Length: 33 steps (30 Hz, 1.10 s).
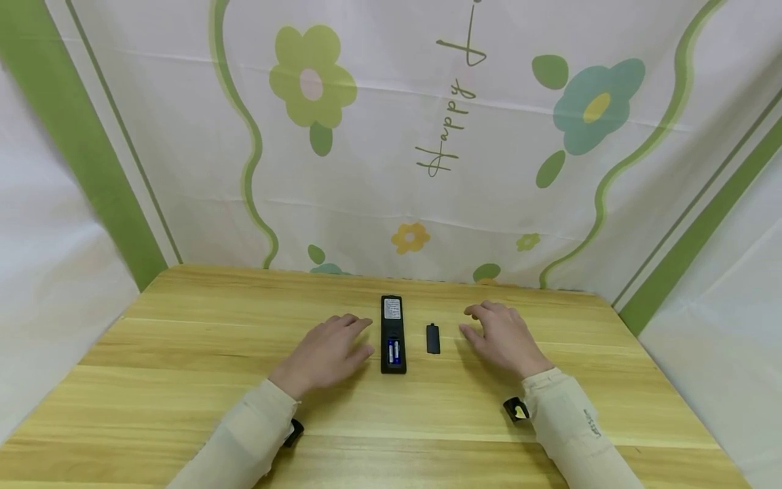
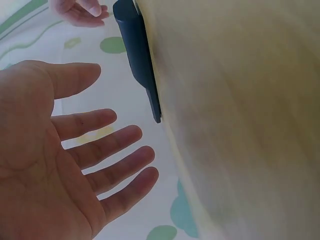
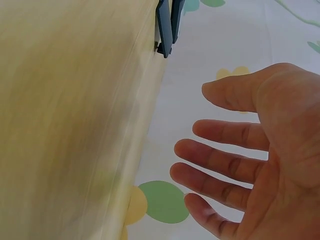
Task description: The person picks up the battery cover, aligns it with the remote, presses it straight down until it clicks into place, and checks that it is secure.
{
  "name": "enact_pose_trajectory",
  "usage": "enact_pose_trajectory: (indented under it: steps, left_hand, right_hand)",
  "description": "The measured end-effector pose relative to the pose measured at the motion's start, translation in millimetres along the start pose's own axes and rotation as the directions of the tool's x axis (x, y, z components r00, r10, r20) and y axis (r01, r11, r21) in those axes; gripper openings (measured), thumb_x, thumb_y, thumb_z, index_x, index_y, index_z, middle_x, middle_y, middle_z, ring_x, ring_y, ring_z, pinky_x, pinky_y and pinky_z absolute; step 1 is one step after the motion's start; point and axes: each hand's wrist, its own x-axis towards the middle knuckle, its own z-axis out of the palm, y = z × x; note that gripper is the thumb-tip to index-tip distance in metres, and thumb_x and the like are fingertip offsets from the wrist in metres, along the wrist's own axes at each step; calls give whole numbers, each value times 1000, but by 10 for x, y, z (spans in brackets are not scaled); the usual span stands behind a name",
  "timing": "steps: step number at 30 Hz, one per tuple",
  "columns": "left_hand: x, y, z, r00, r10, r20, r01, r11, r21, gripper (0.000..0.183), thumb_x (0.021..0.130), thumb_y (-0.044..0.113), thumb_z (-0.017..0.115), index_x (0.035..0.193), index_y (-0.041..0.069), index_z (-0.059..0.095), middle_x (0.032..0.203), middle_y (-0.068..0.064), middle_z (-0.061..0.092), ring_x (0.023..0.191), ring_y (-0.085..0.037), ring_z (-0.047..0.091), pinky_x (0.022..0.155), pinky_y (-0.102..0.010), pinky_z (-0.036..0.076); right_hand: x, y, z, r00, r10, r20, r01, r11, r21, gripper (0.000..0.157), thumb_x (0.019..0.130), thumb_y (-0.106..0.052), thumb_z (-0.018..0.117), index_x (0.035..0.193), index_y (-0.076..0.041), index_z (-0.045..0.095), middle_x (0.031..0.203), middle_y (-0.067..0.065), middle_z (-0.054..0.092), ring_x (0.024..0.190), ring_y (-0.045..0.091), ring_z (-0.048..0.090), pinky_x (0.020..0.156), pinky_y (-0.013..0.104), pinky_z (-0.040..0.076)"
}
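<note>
A black remote control lies back side up on the table, its battery bay uncovered. Two blue batteries sit side by side in that bay. To the right of the remote lies its dark battery cover, apart from it. My left hand hovers just left of the remote, fingers spread and holding nothing; the left wrist view shows the bare palm. On the other side, my right hand is held to the right of the cover, its fingers loosely bent around nothing.
The wooden table runs back to a white cloth printed with flowers, which also hangs along both sides. A black wrist-camera piece shows under the right sleeve, another under the left.
</note>
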Motion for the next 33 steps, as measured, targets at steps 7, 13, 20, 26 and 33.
enact_pose_trajectory:
  steps: [7, 13, 20, 26, 33]
  left_hand:
    - [31, 65, 23, 1000, 1, 24, -1, 1000, 0, 51, 104, 36, 60, 143, 4, 56, 137, -18, 59, 123, -39, 57, 102, -55, 47]
    - [74, 116, 59, 997, 4, 72, -4, 1000, 5, 54, 103, 38, 60, 146, 5, 54, 138, -17, 58, 123, -37, 57, 102, -53, 47]
    - [113, 158, 83, 992, 2, 125, -2, 1000, 2, 58, 103, 39, 60, 149, 4, 50, 141, -17, 56, 126, -38, 55, 103, -53, 46]
    - [112, 171, 91, 979, -37, 199, 43, 999, -22, 64, 102, 46, 58, 153, 7, 46, 145, -18, 54, 131, -41, 51, 108, -56, 41]
    - [131, 208, 92, 969, -51, 244, 61, 998, -33, 73, 98, 55, 60, 154, 9, 45, 148, -17, 51, 136, -43, 45, 111, -58, 37]
  right_hand:
    - [-1, -1, -8, 1000, 16, 16, -16, 1000, 7, 36, 97, -29, 70, 122, -3, 70, 118, 16, 70, 114, 41, 62, 96, 60, 44]
    - [-6, -2, -11, 1000, 13, 23, -14, 1000, 12, 37, 97, -30, 69, 122, -3, 70, 120, 17, 69, 116, 41, 61, 97, 61, 43]
    - [-7, -9, -13, 1000, 13, 24, -13, 1000, 9, 36, 97, -29, 70, 123, -3, 70, 119, 16, 70, 114, 40, 62, 96, 60, 44]
    - [3, -19, -9, 999, 16, 30, -16, 1000, 11, 37, 97, -30, 69, 123, -3, 70, 120, 16, 69, 115, 40, 62, 96, 60, 44]
    - [-1, -7, 3, 999, 16, 35, -17, 1000, 11, 37, 98, -30, 69, 123, -3, 70, 121, 16, 69, 115, 40, 62, 97, 60, 44]
